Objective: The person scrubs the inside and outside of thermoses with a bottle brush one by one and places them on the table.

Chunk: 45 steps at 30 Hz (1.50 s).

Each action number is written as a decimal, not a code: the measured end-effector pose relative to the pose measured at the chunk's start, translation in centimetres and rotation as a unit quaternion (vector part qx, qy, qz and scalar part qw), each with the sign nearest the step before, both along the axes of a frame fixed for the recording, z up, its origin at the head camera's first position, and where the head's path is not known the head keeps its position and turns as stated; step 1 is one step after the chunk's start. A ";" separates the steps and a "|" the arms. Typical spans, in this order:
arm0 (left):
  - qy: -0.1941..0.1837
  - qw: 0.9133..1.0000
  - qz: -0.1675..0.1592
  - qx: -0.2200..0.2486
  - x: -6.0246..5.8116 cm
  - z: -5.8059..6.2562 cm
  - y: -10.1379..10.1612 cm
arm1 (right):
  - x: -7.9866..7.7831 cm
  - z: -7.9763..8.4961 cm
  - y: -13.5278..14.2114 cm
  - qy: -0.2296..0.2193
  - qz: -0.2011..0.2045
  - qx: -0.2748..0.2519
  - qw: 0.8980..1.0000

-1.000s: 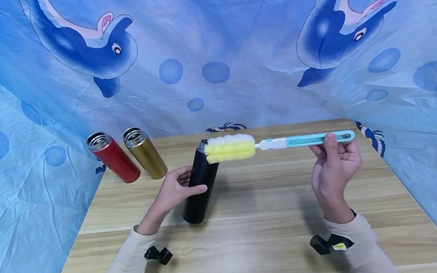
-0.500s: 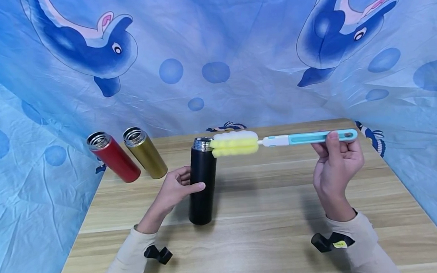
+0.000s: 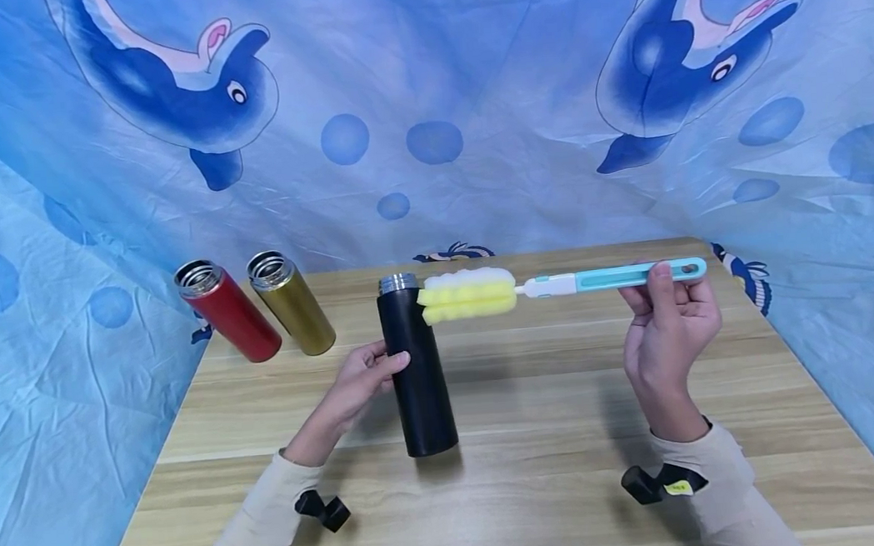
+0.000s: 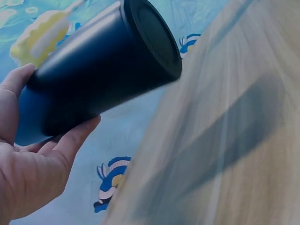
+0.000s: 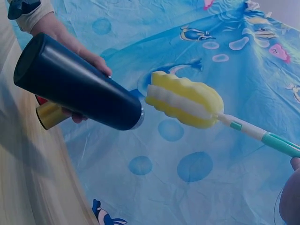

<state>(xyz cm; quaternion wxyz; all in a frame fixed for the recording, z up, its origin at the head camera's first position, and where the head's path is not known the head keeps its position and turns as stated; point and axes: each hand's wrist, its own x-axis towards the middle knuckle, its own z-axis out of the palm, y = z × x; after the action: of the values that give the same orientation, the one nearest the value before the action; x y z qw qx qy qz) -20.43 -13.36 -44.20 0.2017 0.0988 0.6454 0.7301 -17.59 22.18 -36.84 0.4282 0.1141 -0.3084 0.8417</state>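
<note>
My left hand (image 3: 361,382) grips a black thermos bottle (image 3: 419,383) around its upper body. The bottle is tilted, its steel neck bare and without a lid. In the left wrist view its base (image 4: 157,40) is lifted off the table and casts a shadow. With my right hand (image 3: 669,334) I pinch the turquoise handle of a bottle brush (image 3: 468,294), held level. Its yellow and white sponge head (image 5: 185,99) is beside the bottle's neck, outside it. A small gap separates them in the right wrist view.
A red bottle (image 3: 239,318) and a gold bottle (image 3: 297,313), both lidless, stand at the back left of the wooden table (image 3: 540,484). A blue curtain with dolphins (image 3: 515,193) hangs behind and at the sides.
The black bottle has swung in my left hand: its base has moved right and its neck slightly left. The brush has shifted only a little.
</note>
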 end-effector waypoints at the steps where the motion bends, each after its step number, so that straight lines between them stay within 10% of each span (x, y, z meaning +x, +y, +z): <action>1: -0.003 1.000 -0.004 0.005 0.0 -0.1 0.1 | 0.0 0.0 -0.1 -0.001 0.002 -0.001 1.000; 45: -0.018 0.992 -0.071 0.103 1.3 -1.0 1.8 | -2.0 -1.8 -2.6 -0.072 0.057 -0.012 0.996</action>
<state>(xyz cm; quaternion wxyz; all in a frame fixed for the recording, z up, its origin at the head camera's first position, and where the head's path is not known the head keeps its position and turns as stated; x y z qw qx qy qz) -19.14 -11.53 -45.23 0.2532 0.1510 0.5545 0.7782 -19.60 19.55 -38.61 0.3578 0.0654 -0.3214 0.8743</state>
